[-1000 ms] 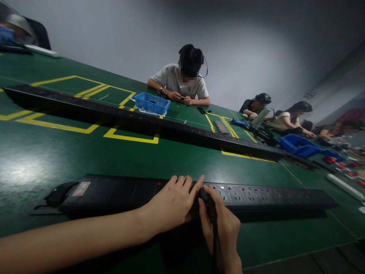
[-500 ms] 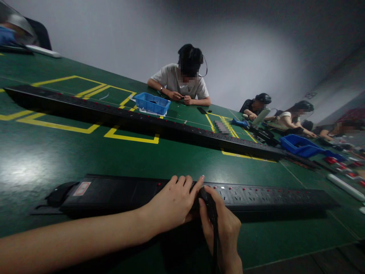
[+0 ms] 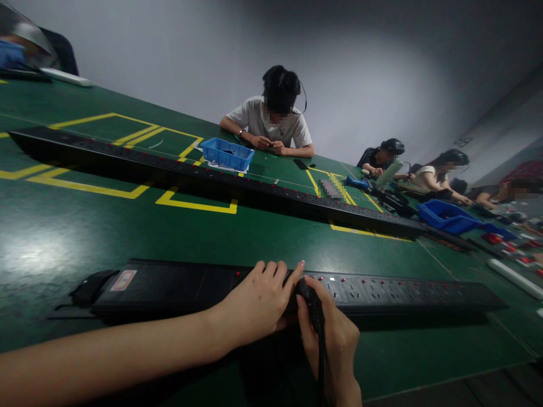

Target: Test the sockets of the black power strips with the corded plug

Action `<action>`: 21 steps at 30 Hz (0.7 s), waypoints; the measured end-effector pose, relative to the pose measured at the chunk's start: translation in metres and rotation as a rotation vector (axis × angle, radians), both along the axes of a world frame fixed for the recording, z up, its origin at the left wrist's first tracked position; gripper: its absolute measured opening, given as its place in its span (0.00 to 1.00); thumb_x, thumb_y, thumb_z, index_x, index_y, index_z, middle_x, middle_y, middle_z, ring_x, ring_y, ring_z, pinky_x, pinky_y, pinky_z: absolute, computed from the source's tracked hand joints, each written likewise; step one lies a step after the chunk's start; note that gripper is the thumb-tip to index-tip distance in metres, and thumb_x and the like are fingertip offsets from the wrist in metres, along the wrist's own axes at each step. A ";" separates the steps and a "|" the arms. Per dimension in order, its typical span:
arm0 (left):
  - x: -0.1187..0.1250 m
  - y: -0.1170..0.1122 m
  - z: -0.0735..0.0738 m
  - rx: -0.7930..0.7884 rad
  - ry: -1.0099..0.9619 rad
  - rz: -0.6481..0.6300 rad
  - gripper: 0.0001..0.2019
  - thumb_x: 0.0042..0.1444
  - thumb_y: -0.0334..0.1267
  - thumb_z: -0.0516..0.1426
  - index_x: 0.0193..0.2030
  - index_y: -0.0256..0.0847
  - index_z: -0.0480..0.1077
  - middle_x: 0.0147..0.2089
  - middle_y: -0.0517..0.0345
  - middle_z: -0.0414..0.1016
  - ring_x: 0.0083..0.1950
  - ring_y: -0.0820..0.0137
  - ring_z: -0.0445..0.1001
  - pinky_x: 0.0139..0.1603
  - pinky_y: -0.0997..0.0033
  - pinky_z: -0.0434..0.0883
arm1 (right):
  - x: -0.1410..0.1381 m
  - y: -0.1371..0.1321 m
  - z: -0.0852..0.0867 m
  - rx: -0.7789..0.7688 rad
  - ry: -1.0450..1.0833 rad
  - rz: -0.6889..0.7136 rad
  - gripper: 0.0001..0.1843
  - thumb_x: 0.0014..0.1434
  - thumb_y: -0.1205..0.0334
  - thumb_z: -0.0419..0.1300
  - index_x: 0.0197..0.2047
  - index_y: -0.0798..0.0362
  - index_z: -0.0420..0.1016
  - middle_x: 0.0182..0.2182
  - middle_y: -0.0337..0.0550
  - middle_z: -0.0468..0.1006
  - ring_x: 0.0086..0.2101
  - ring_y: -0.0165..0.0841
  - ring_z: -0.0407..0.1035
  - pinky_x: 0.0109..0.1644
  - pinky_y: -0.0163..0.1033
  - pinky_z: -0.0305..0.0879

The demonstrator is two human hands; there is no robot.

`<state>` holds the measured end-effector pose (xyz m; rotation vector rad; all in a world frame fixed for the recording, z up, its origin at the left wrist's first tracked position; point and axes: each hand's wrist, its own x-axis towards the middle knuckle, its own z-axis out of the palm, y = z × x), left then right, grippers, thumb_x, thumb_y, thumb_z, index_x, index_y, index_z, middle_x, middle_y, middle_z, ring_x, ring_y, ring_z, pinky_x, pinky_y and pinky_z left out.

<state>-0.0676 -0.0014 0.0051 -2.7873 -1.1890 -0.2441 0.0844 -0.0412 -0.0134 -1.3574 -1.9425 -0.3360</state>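
Observation:
A long black power strip [image 3: 178,288] with a row of sockets and small red lights lies across the table in front of me. My left hand [image 3: 263,294] is wrapped over its middle, with the fingers on the top face and the thumb mostly hidden. Just to the right, my right hand [image 3: 333,328] grips a black power plug [image 3: 313,302] between thumb and fingers. The plug is held at the socket face, and its cord [image 3: 321,362] runs down past my palm. Where plug and socket meet is hidden by my fingers.
Beyond lies a second long black power strip [image 3: 203,178]. Behind it stands a light blue bin [image 3: 227,154], and a darker blue bin [image 3: 449,217] is at the right. A co-worker [image 3: 271,124] sits opposite, with several others to the right. Yellow tape [image 3: 195,206] marks the green table.

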 end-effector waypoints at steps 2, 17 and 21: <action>0.000 0.000 0.000 -0.001 0.002 -0.001 0.37 0.53 0.48 0.51 0.64 0.31 0.41 0.47 0.42 0.64 0.46 0.57 0.64 0.44 0.60 0.60 | 0.000 0.000 0.000 -0.001 0.002 0.003 0.18 0.56 0.64 0.55 0.50 0.55 0.65 0.40 0.43 0.77 0.30 0.27 0.74 0.37 0.29 0.67; 0.000 0.001 -0.001 0.005 0.002 0.002 0.38 0.53 0.49 0.51 0.64 0.32 0.40 0.47 0.42 0.65 0.46 0.57 0.64 0.43 0.60 0.60 | -0.001 0.000 0.000 0.001 -0.004 -0.006 0.17 0.56 0.63 0.54 0.50 0.55 0.66 0.39 0.44 0.77 0.30 0.28 0.74 0.36 0.29 0.68; 0.000 0.001 -0.001 0.002 0.008 0.001 0.37 0.53 0.49 0.50 0.65 0.32 0.40 0.47 0.42 0.65 0.46 0.58 0.65 0.44 0.60 0.59 | -0.001 0.000 0.000 0.007 0.001 0.001 0.17 0.56 0.64 0.55 0.50 0.55 0.66 0.39 0.43 0.77 0.30 0.27 0.74 0.37 0.29 0.68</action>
